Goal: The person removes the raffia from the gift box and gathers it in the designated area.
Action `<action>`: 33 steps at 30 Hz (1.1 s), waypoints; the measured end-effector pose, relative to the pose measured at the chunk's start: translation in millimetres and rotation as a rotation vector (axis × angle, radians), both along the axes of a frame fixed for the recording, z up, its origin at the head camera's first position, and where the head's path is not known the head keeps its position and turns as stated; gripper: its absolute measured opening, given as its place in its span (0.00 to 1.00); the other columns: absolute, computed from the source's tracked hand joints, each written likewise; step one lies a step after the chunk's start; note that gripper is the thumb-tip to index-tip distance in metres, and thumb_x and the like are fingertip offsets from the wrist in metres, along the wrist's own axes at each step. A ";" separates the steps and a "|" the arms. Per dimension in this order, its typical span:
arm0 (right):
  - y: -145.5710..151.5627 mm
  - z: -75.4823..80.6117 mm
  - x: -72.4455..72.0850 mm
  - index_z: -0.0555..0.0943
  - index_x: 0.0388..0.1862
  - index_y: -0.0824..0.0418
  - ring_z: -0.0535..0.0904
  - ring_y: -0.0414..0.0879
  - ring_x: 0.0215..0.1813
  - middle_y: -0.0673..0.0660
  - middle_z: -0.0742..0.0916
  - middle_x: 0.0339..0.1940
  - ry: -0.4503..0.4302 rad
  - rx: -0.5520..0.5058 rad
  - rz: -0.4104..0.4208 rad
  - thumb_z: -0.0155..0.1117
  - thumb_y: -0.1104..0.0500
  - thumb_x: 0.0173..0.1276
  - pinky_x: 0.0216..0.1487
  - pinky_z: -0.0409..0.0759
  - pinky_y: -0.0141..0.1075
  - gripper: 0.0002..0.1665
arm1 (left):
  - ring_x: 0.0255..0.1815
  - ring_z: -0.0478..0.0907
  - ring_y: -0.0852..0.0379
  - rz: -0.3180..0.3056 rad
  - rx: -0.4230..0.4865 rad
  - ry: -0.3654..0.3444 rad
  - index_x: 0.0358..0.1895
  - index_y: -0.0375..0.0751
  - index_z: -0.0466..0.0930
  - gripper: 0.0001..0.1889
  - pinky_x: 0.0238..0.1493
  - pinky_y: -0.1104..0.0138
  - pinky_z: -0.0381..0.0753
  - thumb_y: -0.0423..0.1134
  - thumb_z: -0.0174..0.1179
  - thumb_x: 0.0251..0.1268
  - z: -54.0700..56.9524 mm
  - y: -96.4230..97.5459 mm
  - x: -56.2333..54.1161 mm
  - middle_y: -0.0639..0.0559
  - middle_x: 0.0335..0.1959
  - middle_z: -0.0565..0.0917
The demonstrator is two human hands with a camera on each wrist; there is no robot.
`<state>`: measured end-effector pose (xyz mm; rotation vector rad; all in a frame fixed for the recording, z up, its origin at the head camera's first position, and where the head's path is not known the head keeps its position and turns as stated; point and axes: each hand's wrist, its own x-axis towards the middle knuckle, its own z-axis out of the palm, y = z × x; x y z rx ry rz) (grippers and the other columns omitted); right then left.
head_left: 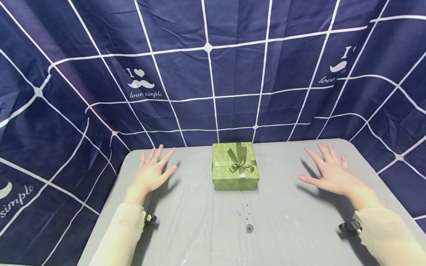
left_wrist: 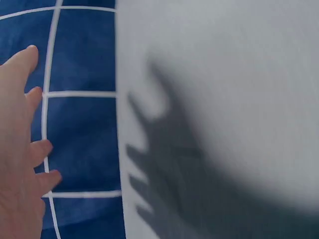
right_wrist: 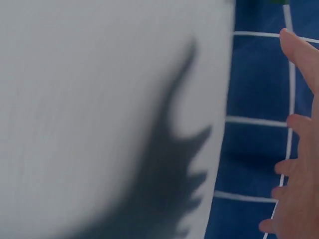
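Observation:
A green square gift box (head_left: 223, 184) with a lid, a ribbon band and a bow (head_left: 240, 164) stands at the back middle of the grey table (head_left: 199, 229). To its left, my left hand (head_left: 151, 173) hovers over the table with fingers spread, holding nothing. My right hand (head_left: 334, 175) is held out the same way on the box's right side, its fingers apart. Both hands cast shadows on the tabletop, and a gap separates each from the box. In the wrist views the left hand (left_wrist: 20, 144) and right hand (right_wrist: 301, 169) show spread, bare fingers.
A dark blue curtain (head_left: 183, 74) with white grid lines hangs behind the table and along both sides. Small dark wet-looking spots (head_left: 249, 228) mark the tabletop in front of the box. A dark device (head_left: 150, 219) sits at the left wrist, another device (head_left: 351, 228) at the right.

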<state>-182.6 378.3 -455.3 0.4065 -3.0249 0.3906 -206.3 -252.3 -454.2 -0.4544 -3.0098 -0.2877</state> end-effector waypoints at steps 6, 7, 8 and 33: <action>-34.7 1.3 -4.0 0.48 0.93 0.54 0.38 0.82 0.87 0.80 0.51 0.87 -0.061 -0.143 -0.020 0.72 0.31 0.72 0.71 0.43 0.88 0.66 | 0.84 0.60 0.25 0.048 0.109 -0.008 0.90 0.68 0.54 0.37 0.82 0.26 0.42 0.69 0.48 0.84 3.1 26.0 -0.8 0.33 0.87 0.59; -39.9 1.3 -4.6 0.49 0.93 0.54 0.39 0.82 0.86 0.80 0.52 0.87 -0.061 -0.155 -0.020 0.72 0.31 0.72 0.71 0.45 0.87 0.65 | 0.84 0.60 0.25 0.054 0.134 -0.010 0.90 0.68 0.54 0.37 0.82 0.26 0.44 0.69 0.48 0.84 3.3 29.8 -0.8 0.33 0.87 0.59; -44.6 1.0 -5.2 0.50 0.93 0.55 0.40 0.83 0.86 0.81 0.52 0.87 -0.058 -0.168 -0.020 0.72 0.32 0.72 0.70 0.46 0.88 0.64 | 0.84 0.60 0.24 0.060 0.158 -0.011 0.90 0.67 0.54 0.37 0.82 0.26 0.45 0.69 0.47 0.85 3.2 33.1 -1.0 0.33 0.87 0.59; -150.1 -3.4 1.5 0.73 0.81 0.65 0.83 0.58 0.68 0.69 0.83 0.72 -0.135 -0.829 -0.315 0.59 0.40 0.86 0.62 0.82 0.36 0.38 | 0.60 0.86 0.35 0.216 0.698 0.023 0.86 0.43 0.65 0.33 0.67 0.40 0.80 0.56 0.49 0.89 -4.4 108.6 10.2 0.31 0.72 0.79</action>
